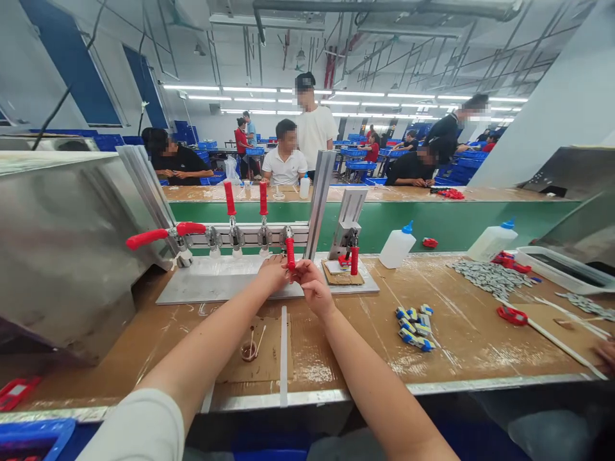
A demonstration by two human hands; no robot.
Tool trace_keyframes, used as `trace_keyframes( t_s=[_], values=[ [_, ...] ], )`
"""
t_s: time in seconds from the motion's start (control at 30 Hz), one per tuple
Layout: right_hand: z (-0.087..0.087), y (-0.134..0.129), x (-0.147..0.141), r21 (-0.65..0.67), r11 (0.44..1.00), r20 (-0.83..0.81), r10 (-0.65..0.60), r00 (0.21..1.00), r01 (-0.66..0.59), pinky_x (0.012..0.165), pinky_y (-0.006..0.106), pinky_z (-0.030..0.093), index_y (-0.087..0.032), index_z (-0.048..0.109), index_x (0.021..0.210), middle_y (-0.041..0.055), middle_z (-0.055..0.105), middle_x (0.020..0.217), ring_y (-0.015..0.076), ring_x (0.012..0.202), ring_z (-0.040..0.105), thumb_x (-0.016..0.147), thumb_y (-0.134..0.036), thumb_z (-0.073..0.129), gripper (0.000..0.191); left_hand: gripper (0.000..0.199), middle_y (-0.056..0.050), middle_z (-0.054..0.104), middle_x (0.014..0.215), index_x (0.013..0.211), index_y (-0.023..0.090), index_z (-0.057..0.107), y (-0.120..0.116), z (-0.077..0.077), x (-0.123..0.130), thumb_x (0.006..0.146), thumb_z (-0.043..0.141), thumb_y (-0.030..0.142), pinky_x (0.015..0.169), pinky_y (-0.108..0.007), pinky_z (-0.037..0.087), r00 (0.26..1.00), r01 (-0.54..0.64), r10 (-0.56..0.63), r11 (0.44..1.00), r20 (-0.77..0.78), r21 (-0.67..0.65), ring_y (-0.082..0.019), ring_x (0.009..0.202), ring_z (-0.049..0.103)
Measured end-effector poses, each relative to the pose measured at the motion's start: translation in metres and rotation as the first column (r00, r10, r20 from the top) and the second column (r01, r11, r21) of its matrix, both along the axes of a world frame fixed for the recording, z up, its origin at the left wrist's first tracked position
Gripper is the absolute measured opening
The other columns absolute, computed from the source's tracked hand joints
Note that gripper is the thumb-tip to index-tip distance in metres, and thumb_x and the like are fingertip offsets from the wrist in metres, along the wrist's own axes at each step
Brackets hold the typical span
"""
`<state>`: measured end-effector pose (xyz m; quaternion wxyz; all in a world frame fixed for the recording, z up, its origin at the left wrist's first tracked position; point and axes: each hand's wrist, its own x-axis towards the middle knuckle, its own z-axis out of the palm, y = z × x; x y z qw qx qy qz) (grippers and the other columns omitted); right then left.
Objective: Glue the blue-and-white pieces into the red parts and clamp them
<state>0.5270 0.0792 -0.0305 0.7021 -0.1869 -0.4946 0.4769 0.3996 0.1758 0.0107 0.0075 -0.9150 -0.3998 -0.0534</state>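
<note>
My left hand (273,274) reaches under the clamp row, at the right part of the metal base plate (206,285). Its fingers are bent and partly hidden, and what they hold, if anything, cannot be made out. Close beside it, my right hand (313,287) has thumb and fingertips closed at the lower end of a red toggle clamp handle (289,248), which points down. Two other red-handled clamps on the metal rail (250,232), a nearer clamp (263,197) and its neighbour (230,197), stand upright. Further left, red handles (147,239) lie sideways.
A smaller clamp fixture (353,250) stands to the right, beside a white bottle (398,248). Blue-and-white parts (414,328) and a heap of grey pieces (490,276) lie on the table. Below my hands are a small cup (248,350) with swabs and a metal box (72,256) left.
</note>
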Motion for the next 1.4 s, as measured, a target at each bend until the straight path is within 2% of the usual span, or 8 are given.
trace_keyframes(
  t_s=[0.17, 0.3, 0.53, 0.73, 0.9, 1.1, 1.27, 1.4],
  values=[
    [-0.004, 0.009, -0.004, -0.079, 0.988, 0.051, -0.132, 0.990, 0.136, 0.070, 0.034, 0.047, -0.023, 0.062, 0.096, 0.0036, 0.073, 0.087, 0.0191, 0.071, 0.061, 0.061, -0.024, 0.059, 0.036, 0.041, -0.014, 0.070, 0.144, 0.136, 0.021, 0.070, -0.027, 0.000, -0.071, 0.108, 0.044, 0.036, 0.112, -0.046, 0.051, 0.994, 0.105, -0.105, 0.994, -0.012, 0.039, -0.032, 0.131, 0.066],
    [0.003, 0.015, -0.012, -0.160, 0.942, 0.153, -0.272, 0.950, 0.295, 0.062, 0.030, 0.043, -0.023, 0.062, 0.087, 0.0013, 0.070, 0.077, 0.0151, 0.062, 0.055, 0.069, -0.032, 0.058, 0.021, 0.050, -0.009, 0.079, 0.129, 0.130, 0.025, 0.074, -0.050, 0.001, -0.156, 0.111, 0.035, 0.051, 0.096, -0.039, 0.057, 1.000, 0.007, -0.007, 1.000, 0.011, 0.005, -0.030, 0.115, 0.074],
    [-0.018, -0.001, -0.009, -0.321, 0.770, 0.464, -0.380, 0.800, 0.552, 0.054, 0.028, 0.039, -0.021, 0.067, 0.072, 0.0013, 0.064, 0.062, 0.0148, 0.056, 0.051, 0.068, -0.036, 0.058, 0.018, 0.041, -0.006, 0.083, 0.113, 0.119, 0.026, 0.077, -0.123, 0.054, -0.262, 0.108, 0.044, 0.049, 0.082, -0.029, 0.052, 0.939, -0.312, 0.304, 0.950, -0.162, -0.026, -0.023, 0.102, 0.076],
    [-0.033, 0.012, -0.015, -0.410, 0.717, 0.299, -0.479, 0.825, 0.565, 0.047, 0.031, 0.029, -0.022, 0.071, 0.067, 0.0052, 0.060, 0.060, 0.0163, 0.053, 0.049, 0.059, -0.026, 0.063, 0.011, 0.044, -0.013, 0.081, 0.107, 0.102, 0.023, 0.080, -0.136, 0.083, -0.384, 0.102, 0.050, 0.056, 0.082, -0.033, 0.052, 0.542, -0.785, 0.733, 0.617, -0.411, 0.065, -0.031, 0.102, 0.076],
    [-0.023, 0.005, -0.024, -0.389, 0.708, 0.240, -0.540, 0.807, 0.590, 0.047, 0.030, 0.025, -0.023, 0.069, 0.060, 0.0037, 0.056, 0.057, 0.0153, 0.050, 0.046, 0.055, -0.025, 0.062, 0.009, 0.056, -0.024, 0.077, 0.121, 0.114, 0.013, 0.078, -0.123, 0.058, -0.461, 0.095, 0.059, 0.063, 0.085, -0.035, 0.054, 0.390, -0.891, 0.826, 0.451, -0.408, 0.062, -0.037, 0.112, 0.073],
    [-0.021, 0.008, -0.025, -0.395, 0.681, 0.256, -0.563, 0.786, 0.616, 0.048, 0.032, 0.024, -0.023, 0.070, 0.058, 0.0047, 0.056, 0.056, 0.0154, 0.047, 0.045, 0.051, -0.025, 0.062, 0.011, 0.044, -0.016, 0.077, 0.119, 0.116, 0.018, 0.074, -0.135, 0.036, -0.434, 0.102, 0.054, 0.054, 0.089, -0.034, 0.053, 0.480, -0.849, 0.805, 0.526, -0.350, 0.047, -0.032, 0.115, 0.072],
    [-0.017, 0.005, -0.031, -0.407, 0.677, 0.290, -0.541, 0.790, 0.613, 0.050, 0.036, 0.024, -0.026, 0.070, 0.055, 0.0070, 0.056, 0.057, 0.0184, 0.050, 0.046, 0.049, -0.029, 0.061, 0.011, 0.025, -0.007, 0.073, 0.117, 0.115, 0.023, 0.072, -0.149, 0.036, -0.342, 0.100, 0.064, 0.041, 0.090, -0.031, 0.054, 0.814, -0.581, 0.577, 0.809, -0.068, -0.092, -0.024, 0.106, 0.072],
    [-0.018, -0.002, -0.033, -0.393, 0.665, 0.374, -0.515, 0.771, 0.635, 0.052, 0.042, 0.027, -0.030, 0.072, 0.060, 0.0094, 0.059, 0.063, 0.0186, 0.051, 0.046, 0.052, -0.030, 0.061, 0.014, 0.032, -0.008, 0.070, 0.116, 0.116, 0.021, 0.072, -0.130, 0.025, -0.256, 0.098, 0.071, 0.048, 0.092, -0.031, 0.054, 0.945, -0.270, 0.307, 0.929, 0.116, -0.254, -0.023, 0.106, 0.070]
  ],
)
